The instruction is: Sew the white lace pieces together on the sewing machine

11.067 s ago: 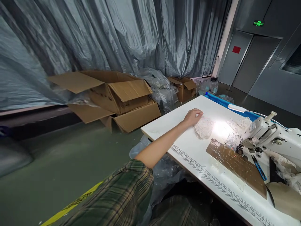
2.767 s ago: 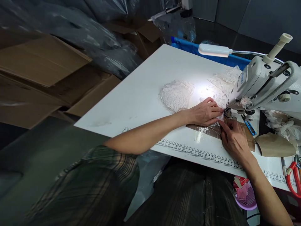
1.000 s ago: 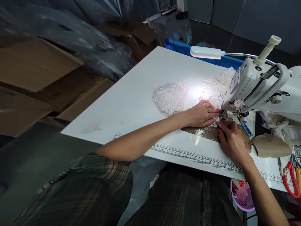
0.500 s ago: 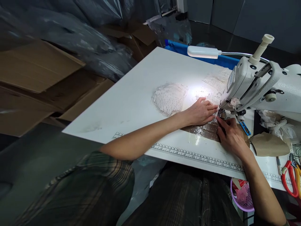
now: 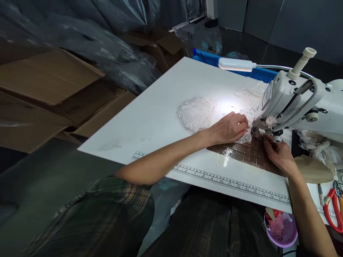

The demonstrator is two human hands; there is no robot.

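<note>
A sewing machine point(image 5: 278, 96) stands at the right of the white table. My left hand point(image 5: 230, 126), fingers curled into a pinch, holds white lace point(image 5: 243, 138) just left of the presser foot point(image 5: 255, 133). To the right of the foot is my right hand point(image 5: 281, 155), its fingers bent in close under the machine head. Its fingertips are partly hidden behind a white knob point(image 5: 277, 139), and what they hold cannot be made out. Brown shiny sheeting point(image 5: 241, 155) covers the table below both hands. A rounded white lace piece point(image 5: 197, 114) lies left of my left hand.
More lace point(image 5: 252, 92) lies behind the needle area, under a white lamp point(image 5: 237, 64). A printed ruler point(image 5: 227, 182) runs along the front edge. At right are a tan paper piece point(image 5: 312, 169) and red-handled scissors point(image 5: 332, 210). A purple basket point(image 5: 288, 241) sits below; cardboard boxes point(image 5: 48, 75) stand left.
My right hand has left the lace and moved right, beneath the machine head. The blue snips there are now out of sight. My left hand's fingers went from lying flat to curled on the lace.
</note>
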